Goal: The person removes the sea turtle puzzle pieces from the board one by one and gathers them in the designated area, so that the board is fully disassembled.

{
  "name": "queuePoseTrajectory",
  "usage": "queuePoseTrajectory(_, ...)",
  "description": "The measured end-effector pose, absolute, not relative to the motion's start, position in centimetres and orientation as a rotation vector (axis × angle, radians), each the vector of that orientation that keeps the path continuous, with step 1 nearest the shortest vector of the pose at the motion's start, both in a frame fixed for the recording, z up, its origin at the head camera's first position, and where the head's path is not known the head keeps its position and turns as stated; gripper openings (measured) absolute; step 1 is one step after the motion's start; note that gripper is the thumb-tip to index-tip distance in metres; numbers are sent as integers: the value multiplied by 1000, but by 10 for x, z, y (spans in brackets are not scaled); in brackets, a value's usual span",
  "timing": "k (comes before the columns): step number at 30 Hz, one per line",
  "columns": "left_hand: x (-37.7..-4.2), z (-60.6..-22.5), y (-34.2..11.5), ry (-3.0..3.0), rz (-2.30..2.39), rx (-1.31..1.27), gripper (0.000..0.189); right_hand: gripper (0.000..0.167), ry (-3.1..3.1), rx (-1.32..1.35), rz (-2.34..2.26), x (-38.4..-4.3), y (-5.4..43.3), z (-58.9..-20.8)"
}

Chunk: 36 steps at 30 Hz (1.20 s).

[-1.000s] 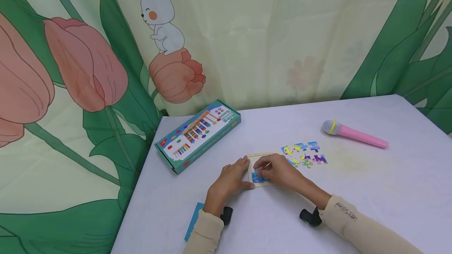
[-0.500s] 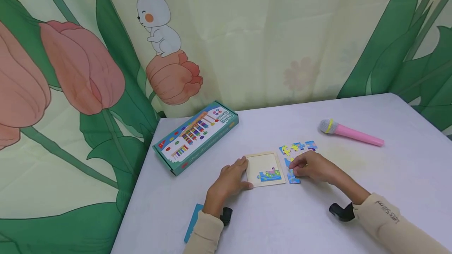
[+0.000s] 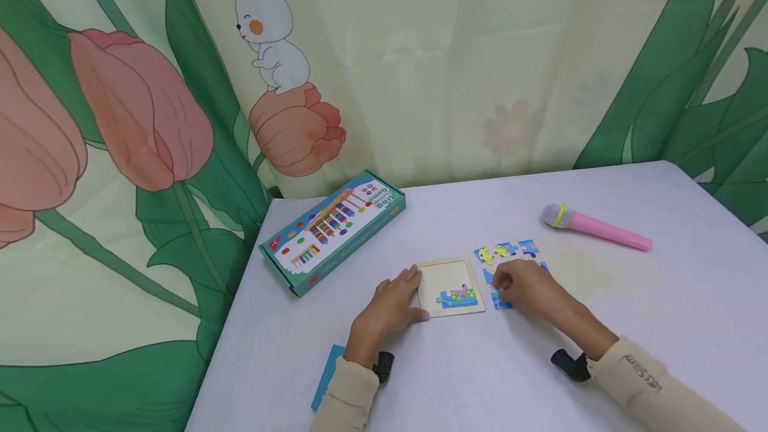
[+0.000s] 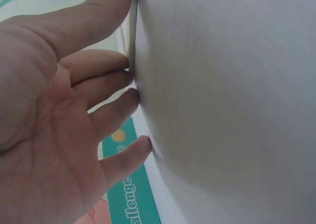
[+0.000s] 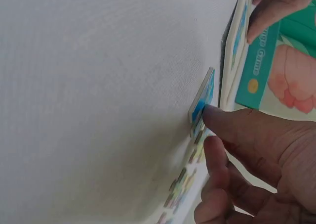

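Note:
My left hand (image 3: 390,305) holds the left edge of a shallow square wooden puzzle tray (image 3: 441,272), thumb at the near corner and fingers along the side. In the tray's lower right lie a few joined puzzle pieces (image 3: 459,297), blue with pink and green. To the right of the tray, my right hand (image 3: 528,289) pinches at a blue puzzle piece (image 5: 203,98) among the loose ones. Its thumb touches that piece in the right wrist view; the grip on the far side is hidden. More loose pieces (image 3: 505,249) lie behind and under this hand.
A green ring game box (image 3: 333,232) lies at the back left. A pink toy microphone (image 3: 606,227) lies at the back right. Under the left forearm, part of a blue flat item (image 3: 327,379) shows. A printed curtain (image 3: 420,85) hangs behind the white-covered table (image 3: 456,379).
My right hand has left the tray, where joined pieces now show, and moved right to the loose pieces. There it has turned slightly. The left hand stays at the tray.

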<state>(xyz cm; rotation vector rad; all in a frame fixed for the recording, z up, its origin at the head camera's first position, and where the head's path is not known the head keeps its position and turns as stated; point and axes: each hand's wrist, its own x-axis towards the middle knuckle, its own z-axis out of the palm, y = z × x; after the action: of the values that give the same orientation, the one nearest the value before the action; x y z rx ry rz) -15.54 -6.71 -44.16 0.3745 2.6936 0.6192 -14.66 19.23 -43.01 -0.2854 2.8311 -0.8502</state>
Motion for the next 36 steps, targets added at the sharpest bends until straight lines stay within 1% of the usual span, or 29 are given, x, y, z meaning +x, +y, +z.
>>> queuePoseTrajectory(5, -158, -439, -69, 2689, 595, 391, 87, 11, 2833, -419, -880, -147, 170, -432)
queuePoseTrajectory(9, -160, -442, -69, 2674, 584, 420, 85, 18, 2811, -549, -913, -150, 149, -438)
queuePoseTrajectory(12, -159, -444, -68, 2667, 582, 434, 85, 19, 2804, -599, -889, -150, 141, -442)
queuePoseTrajectory(15, -158, -445, -67, 2668, 583, 435, 85, 18, 2783, -597, -903, -148, 138, -444)
queuePoseTrajectory(22, -158, -443, -68, 2679, 570, 436, 84, 23, 2787, -517, -974, -147, 135, -442)
queuePoseTrajectory(26, -159, -443, -68, 2683, 560, 440, 84, 17, 2763, -502, -1085, -148, 142, -438)
queuePoseTrajectory(29, -159, -444, -67, 2678, 563, 437, 84, 13, 2748, -485, -1189, -150, 155, -433)
queuePoseTrajectory(32, -158, -444, -67, 2682, 571, 434, 85, 12, 2726, -436, -1268, -152, 178, -425)
queuePoseTrajectory(36, -156, -444, -68, 2689, 586, 423, 87, 15, 2669, -337, -1279, -152, 217, -415)
